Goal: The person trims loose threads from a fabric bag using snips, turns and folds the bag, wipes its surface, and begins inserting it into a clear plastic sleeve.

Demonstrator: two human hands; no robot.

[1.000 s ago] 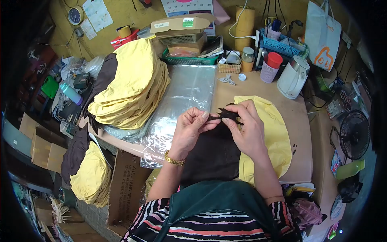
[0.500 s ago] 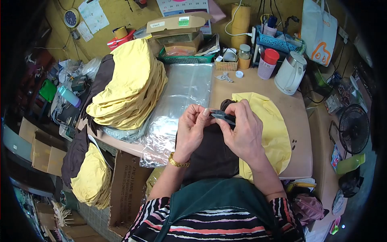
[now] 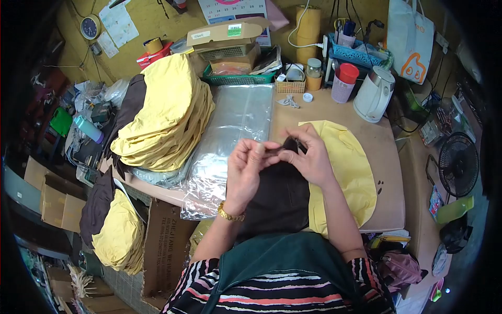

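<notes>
A dark brown cloth (image 3: pixel 274 204) lies in front of me, with a yellow cloth (image 3: pixel 348 175) beside it on the right. Above the brown cloth, my left hand (image 3: pixel 244 166) pinches a narrow dark strip between thumb and forefinger. My right hand (image 3: pixel 312 159) is closed on a bunched dark brown piece at the strip's other end. Fingers partly cover this piece, and I cannot tell whether it joins the cloth below. A gold bracelet circles my left wrist.
Clear plastic sheets (image 3: pixel 230 125) lie left of my hands, beside a tall stack of yellow and brown cloths (image 3: pixel 162 115). A white kettle (image 3: pixel 375 94) and a pink cup (image 3: pixel 342 90) stand at the back right. Below left is a cardboard box (image 3: pixel 164 251).
A black, hard-looking object between my fingers no longer shows; a dark strip and bunched cloth show there now. My right hand has shifted slightly left and turned.
</notes>
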